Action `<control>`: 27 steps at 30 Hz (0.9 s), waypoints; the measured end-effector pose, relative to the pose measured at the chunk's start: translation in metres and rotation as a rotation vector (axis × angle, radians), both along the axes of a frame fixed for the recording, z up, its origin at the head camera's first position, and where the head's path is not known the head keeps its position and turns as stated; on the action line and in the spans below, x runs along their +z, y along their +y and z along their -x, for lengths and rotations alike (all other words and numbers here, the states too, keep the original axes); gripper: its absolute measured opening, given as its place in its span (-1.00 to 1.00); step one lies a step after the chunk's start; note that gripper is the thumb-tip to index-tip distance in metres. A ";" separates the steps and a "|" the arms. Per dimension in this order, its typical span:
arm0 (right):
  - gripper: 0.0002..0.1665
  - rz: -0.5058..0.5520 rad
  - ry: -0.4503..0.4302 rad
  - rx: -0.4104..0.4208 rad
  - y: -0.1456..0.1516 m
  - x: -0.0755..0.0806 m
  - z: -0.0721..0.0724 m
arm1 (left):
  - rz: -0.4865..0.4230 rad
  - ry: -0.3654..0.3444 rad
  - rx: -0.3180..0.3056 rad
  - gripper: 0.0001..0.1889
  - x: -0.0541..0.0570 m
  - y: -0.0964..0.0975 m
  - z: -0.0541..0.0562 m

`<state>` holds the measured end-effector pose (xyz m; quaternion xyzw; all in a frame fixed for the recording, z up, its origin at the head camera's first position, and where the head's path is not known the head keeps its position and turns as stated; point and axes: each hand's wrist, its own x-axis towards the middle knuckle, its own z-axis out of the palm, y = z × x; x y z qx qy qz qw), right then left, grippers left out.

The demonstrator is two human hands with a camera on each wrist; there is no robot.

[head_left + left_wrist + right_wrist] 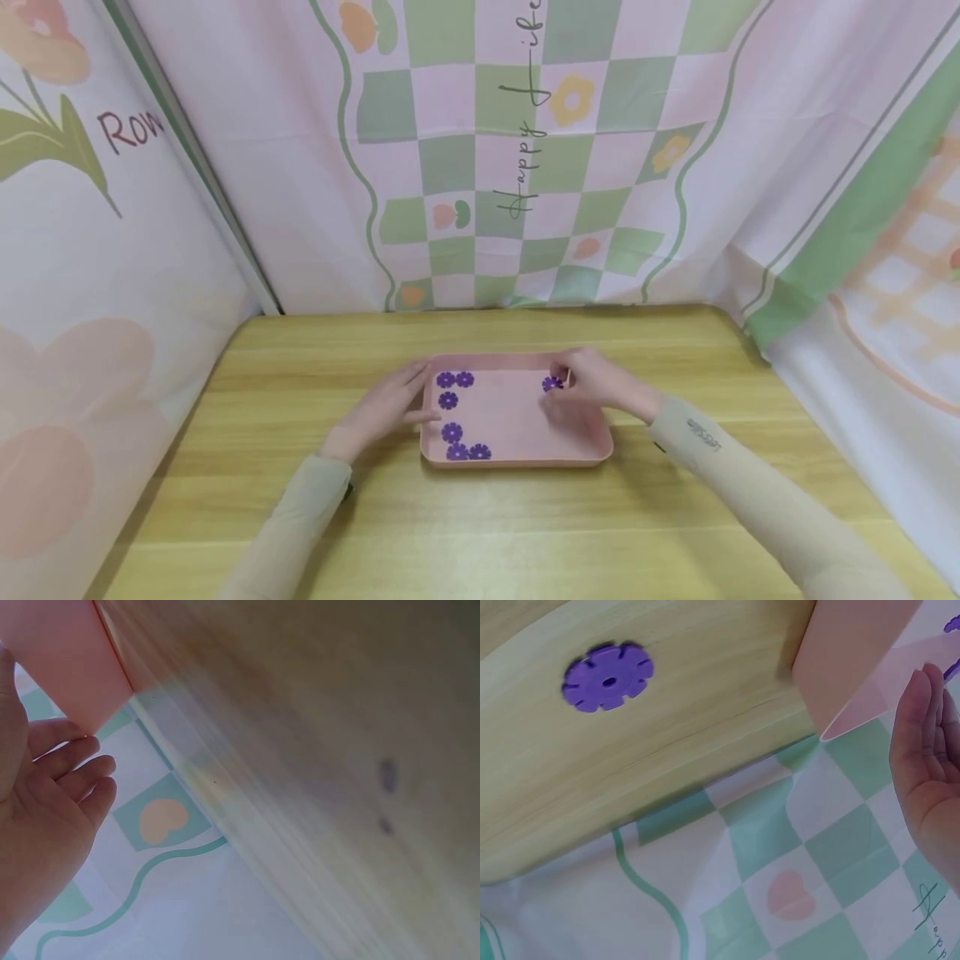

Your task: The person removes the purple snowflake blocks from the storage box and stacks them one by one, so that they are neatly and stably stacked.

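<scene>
A shallow pink tray (517, 462) lies on the wooden table. Along its left side, purple flower-shaped notched discs (447, 401) sit in two small groups, one at each left corner. My left hand (382, 408) rests at the tray's left edge, fingers loosely extended against the outer wall and thumb reaching over the rim. Inside the back right part of the tray, my right hand (588, 382) pinches a purple notched disc (552, 383) between thumb and fingers. In the right wrist view, purple edges (951, 671) show beside those fingertips, mostly cut off by the frame.
Another purple notched disc (609, 678) lies on the table outside the tray, seen in the right wrist view. A checkered green and pink curtain (525, 167) hangs behind the table's back edge, with more printed cloth (90, 275) on both sides.
</scene>
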<state>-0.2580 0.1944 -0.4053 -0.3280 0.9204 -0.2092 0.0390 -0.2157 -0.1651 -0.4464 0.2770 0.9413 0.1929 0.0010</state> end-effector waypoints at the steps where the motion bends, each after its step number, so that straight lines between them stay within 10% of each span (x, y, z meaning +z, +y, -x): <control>1: -0.83 0.004 -0.009 -0.008 0.002 0.001 -0.001 | -0.003 -0.002 0.000 -0.05 0.000 0.000 0.000; 27: -0.79 0.015 0.043 -0.162 0.059 0.009 -0.008 | 0.010 0.000 0.008 -0.03 0.000 -0.001 -0.001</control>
